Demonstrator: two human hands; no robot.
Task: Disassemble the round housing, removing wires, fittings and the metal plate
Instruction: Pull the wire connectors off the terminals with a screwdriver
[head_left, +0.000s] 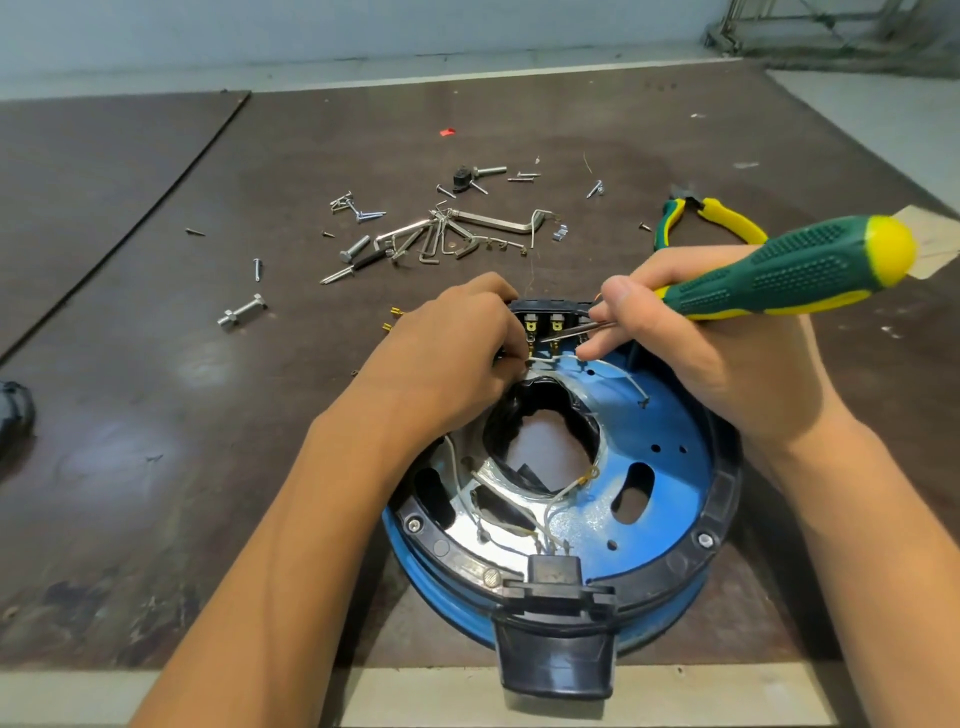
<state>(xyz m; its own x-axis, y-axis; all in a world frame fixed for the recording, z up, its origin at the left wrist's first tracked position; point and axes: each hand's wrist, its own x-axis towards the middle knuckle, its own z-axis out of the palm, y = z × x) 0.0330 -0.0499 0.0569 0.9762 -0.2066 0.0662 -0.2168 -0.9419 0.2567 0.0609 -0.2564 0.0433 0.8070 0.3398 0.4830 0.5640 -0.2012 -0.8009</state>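
Note:
The round blue housing (670, 467) with a black rim lies flat at the near table edge, open side up. Inside sit a shiny metal plate (467, 512) and thin white wires (558, 496). At its far rim a black terminal block (550, 317) holds brass connectors. My left hand (452, 348) pinches a wire at that block. My right hand (691, 338) grips a green-and-yellow screwdriver (795, 270), its shaft tip pressed against a connector at the block. A black socket fitting (553, 577) sits on the near rim.
Loose screws, bolts and hex keys (441, 234) lie scattered beyond the housing. Green-and-yellow pliers (696, 213) rest at the right. A large bolt (241, 312) lies to the left. A dark object (13, 415) sits at the left edge.

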